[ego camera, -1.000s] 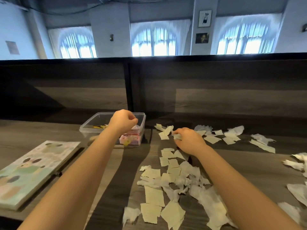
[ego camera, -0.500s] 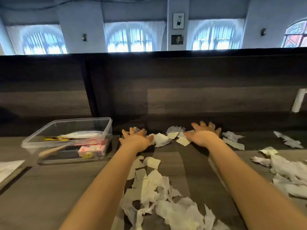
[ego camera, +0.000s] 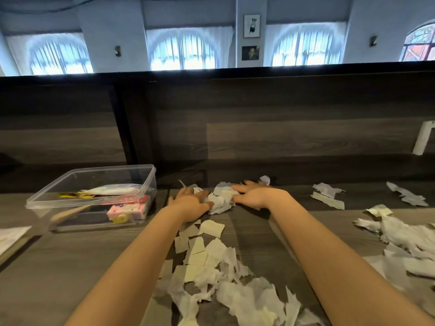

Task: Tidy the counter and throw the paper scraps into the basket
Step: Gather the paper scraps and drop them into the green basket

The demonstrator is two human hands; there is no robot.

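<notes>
Torn white and cream paper scraps lie all over the dark wooden counter [ego camera: 70, 267]. My left hand [ego camera: 189, 203] and my right hand [ego camera: 255, 195] lie flat on the counter near its back wall, fingers extended, and press a small heap of scraps [ego camera: 221, 198] together between them. A larger spread of scraps [ego camera: 219, 274] lies in front between my forearms. More scraps [ego camera: 404, 236] sit at the right, and two strips [ego camera: 327, 196] lie beyond my right hand. No basket is in view.
A clear plastic box [ego camera: 94, 196] with packets and a wooden-handled tool inside stands at the left. The corner of a book or canvas [ego camera: 11, 238] shows at the far left edge. A dark wooden back panel [ego camera: 259, 137] rises behind the counter.
My hands, spread apart on the counter half a second ago, have slid toward each other and bunched the back scraps into a heap. One second ago the left fist was over the box.
</notes>
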